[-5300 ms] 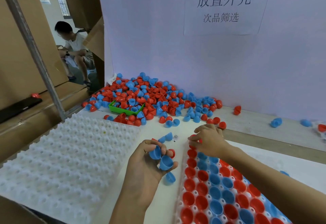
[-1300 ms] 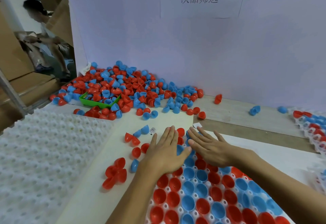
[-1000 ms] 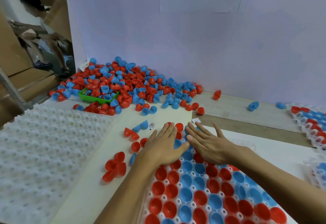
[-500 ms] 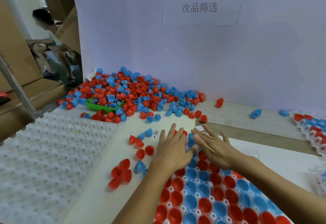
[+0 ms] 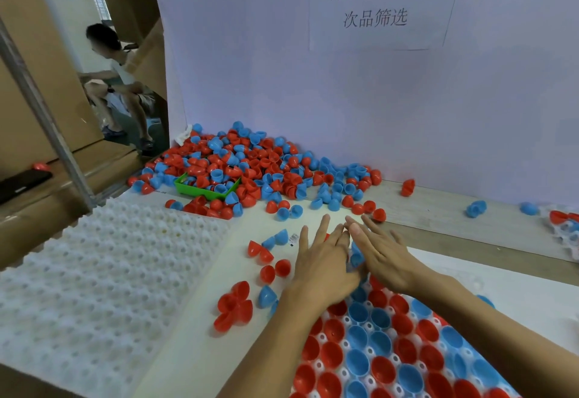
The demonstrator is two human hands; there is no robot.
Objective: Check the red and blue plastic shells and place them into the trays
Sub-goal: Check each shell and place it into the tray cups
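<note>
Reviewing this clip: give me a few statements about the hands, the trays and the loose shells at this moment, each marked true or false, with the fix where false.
1. Both hands lie flat with straight fingers over the far end of the filled tray. True: left hand and right hand lie side by side.
2. The left hand holds a blue shell in a pinch grip. False: its fingers are straight and hold nothing.
3. The white tray on the left holds no shells. True.
4. The green bin stands apart from the pile of shells. False: it sits at the pile's near edge with shells in and around it.
5. A cluster of red shells lies loose left of the filled tray. True.
</note>
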